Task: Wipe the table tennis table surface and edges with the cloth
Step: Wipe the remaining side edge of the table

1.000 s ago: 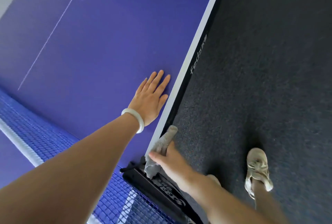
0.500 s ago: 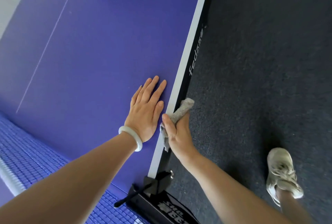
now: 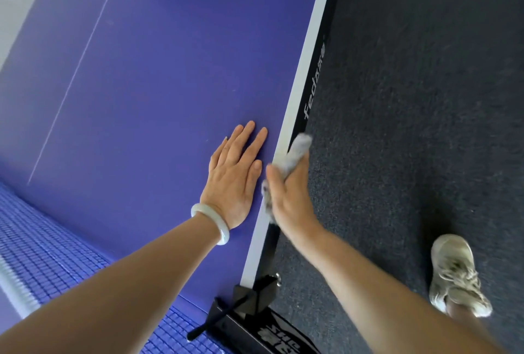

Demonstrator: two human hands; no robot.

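Observation:
The blue table tennis table (image 3: pixel 158 75) fills the left of the view, with a white line and a dark side edge (image 3: pixel 313 89) running up the middle. My left hand (image 3: pixel 236 177) lies flat on the blue surface close to that edge, fingers straight, a pale bangle on the wrist. My right hand (image 3: pixel 287 194) grips a grey cloth (image 3: pixel 296 152) and holds it against the side edge, thumb on top near the white line. Part of the cloth is hidden in the hand.
The blue net (image 3: pixel 51 257) crosses the lower left, fixed by a black clamp post (image 3: pixel 249 302) at the table's edge. Dark carpet (image 3: pixel 425 98) covers the floor on the right. My foot in a light sneaker (image 3: pixel 456 274) stands at the lower right.
My right hand has slid the cloth along the side edge away from the net clamp. My left hand stays flat on the table in about the same spot.

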